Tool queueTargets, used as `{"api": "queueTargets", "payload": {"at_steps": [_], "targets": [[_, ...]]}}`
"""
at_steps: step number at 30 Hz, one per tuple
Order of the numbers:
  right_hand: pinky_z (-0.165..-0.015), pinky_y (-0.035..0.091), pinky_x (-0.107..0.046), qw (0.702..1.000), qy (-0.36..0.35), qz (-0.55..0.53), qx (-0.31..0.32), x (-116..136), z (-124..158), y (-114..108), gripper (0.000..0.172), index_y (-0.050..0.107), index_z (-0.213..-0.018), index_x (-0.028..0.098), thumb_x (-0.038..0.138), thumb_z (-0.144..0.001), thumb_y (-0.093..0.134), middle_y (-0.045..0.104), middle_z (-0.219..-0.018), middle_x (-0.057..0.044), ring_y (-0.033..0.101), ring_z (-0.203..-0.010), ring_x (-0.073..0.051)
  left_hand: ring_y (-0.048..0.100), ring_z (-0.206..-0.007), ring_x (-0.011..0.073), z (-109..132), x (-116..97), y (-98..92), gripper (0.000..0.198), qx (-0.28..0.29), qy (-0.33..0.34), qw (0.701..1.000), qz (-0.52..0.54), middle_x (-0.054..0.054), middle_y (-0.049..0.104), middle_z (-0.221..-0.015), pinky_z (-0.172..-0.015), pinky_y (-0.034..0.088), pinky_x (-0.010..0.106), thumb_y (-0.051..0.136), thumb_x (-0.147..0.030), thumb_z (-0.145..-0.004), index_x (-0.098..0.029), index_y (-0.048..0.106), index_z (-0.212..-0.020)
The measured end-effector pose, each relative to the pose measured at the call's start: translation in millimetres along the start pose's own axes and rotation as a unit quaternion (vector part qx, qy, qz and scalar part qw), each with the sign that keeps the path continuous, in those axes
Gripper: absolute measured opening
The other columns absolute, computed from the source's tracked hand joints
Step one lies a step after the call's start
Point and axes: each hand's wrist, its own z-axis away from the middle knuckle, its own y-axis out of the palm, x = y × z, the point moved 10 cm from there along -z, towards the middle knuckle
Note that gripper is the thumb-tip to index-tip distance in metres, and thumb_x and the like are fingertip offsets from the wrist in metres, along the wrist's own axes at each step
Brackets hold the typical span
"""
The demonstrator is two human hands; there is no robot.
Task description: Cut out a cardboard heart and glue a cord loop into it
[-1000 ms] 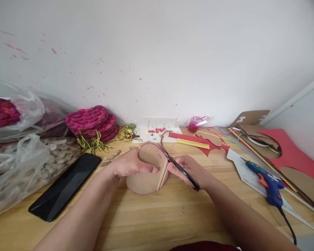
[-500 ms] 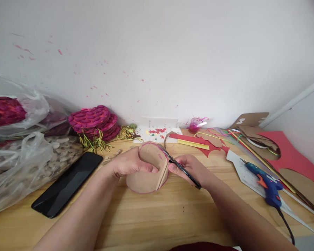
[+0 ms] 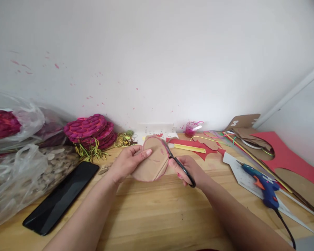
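While pinching the left side of a flat, rounded, purple-edged piece of brown cardboard (image 3: 150,162) in the bare left hand (image 3: 129,162) — thumb on top, fingers mostly hidden behind — grasps a pair of black-handled metal scissors (image 3: 181,166) in the bare right hand (image 3: 189,169). Has the blades set against the cardboard's right edge, pointing up and away; cannot tell how far apart. Holds both cardboard and scissors near the middle of the view, over a pale wooden table (image 3: 151,216). Faces a white wall (image 3: 157,52) flecked with pink. Has, beside the left forearm, a flat black phone (image 3: 61,197), then a bulging clear plastic bag (image 3: 18,184) of flat brown pieces. Farther back on that side, has a stack of round, bumpy magenta discs (image 3: 86,129) with yellow-green string (image 3: 91,150) at the front. Beyond the right hand, has jagged red paper (image 3: 206,156) under a yellow strip (image 3: 189,148), and a small cup of pink paint (image 3: 190,129) near the wall. To the far right, has a blue glue gun (image 3: 263,184) with an orange trigger, resting partly on a white sheet (image 3: 230,162).
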Motion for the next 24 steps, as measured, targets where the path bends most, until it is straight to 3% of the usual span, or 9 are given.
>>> {"api": "queueTargets", "payload": {"at_steps": [2,10,24], "targets": [[-0.033,0.034,-0.02,1.0,0.009,0.012,0.02,-1.3,-0.4,3.8,0.052,0.039,-0.064,0.021,0.066,-0.081,0.061,0.041,-0.047,0.007,0.042,-0.033,-0.009,0.062,-0.067,0.0167,-0.2,-0.8,0.3,0.05,-0.001,0.008,1.0,-0.01,0.003,0.071,-0.081,-0.06,0.046,0.025,0.076,-0.059,-0.072,-0.014,0.07,-0.094],[-0.044,0.04,-0.02,0.993,-0.078,0.044,0.077,21.2,7.5,12.1,0.051,0.044,-0.066,0.019,0.063,-0.089,0.054,0.047,-0.055,0.004,0.053,-0.044,-0.01,0.058,-0.066,0.0139,8.1,-3.4,19.2,0.041,0.113,-0.001,0.993,-0.029,0.002,0.07,-0.079,-0.059,0.044,0.022,0.073,-0.054,-0.079,-0.014,0.072,-0.091],[-0.04,0.029,-0.023,0.993,-0.08,0.059,0.059,21.4,8.7,11.4,0.065,0.041,-0.055,0.02,0.075,-0.089,0.042,0.038,-0.044,0.003,0.04,-0.038,-0.009,0.057,-0.061,0.013,7.4,2.9,16.6,0.038,0.11,-0.024,0.993,-0.024,0.002,0.068,-0.076,-0.053,0.042,0.021,0.071,-0.053,-0.081,-0.015,0.069,-0.087]]}}
